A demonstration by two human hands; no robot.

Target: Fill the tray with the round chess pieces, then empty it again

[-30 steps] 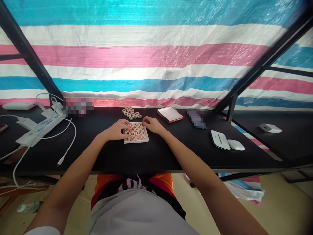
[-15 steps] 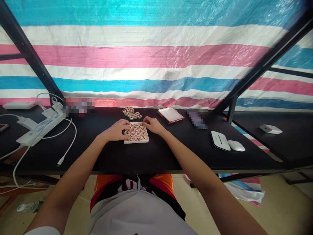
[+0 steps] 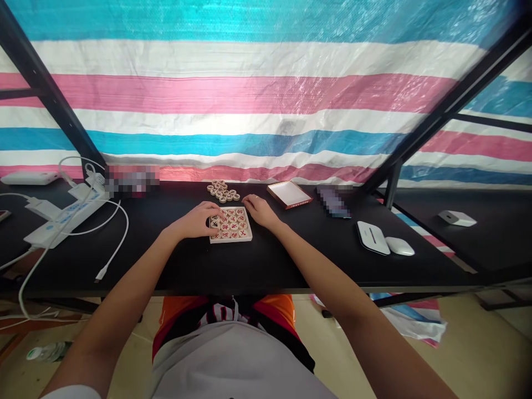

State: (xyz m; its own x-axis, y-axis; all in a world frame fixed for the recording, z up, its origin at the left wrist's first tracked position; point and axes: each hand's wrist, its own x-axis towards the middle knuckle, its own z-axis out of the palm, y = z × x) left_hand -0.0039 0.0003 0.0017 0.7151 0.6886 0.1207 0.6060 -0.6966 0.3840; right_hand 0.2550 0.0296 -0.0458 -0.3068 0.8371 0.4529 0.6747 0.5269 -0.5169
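A small white box (image 3: 249, 239) lies on the black desk, with round Chinese chess pieces (image 3: 234, 226) set in rows inside it, their characters mostly red. My left hand (image 3: 194, 221) is curled over the box's left side, thumb and fingers on either side of a few pieces. It covers part of the left column. Just past the upper right corner is my right hand (image 3: 258, 210), fingers loosely stretched and nothing visible in them. Behind the box sits a loose cluster of more chess pieces (image 3: 222, 192).
An open box lid (image 3: 290, 195) and a blurred phone-like item (image 3: 333, 203) lie to the right, then a white device (image 3: 373, 238) and a white mouse (image 3: 400, 246). A power strip (image 3: 62, 224) with white cables (image 3: 124, 233) occupies the left. Striped sheeting hangs behind.
My right hand has drawn back slightly from the pieces at the box's upper right corner. The left hand stays on the box, and the view has shifted a little.
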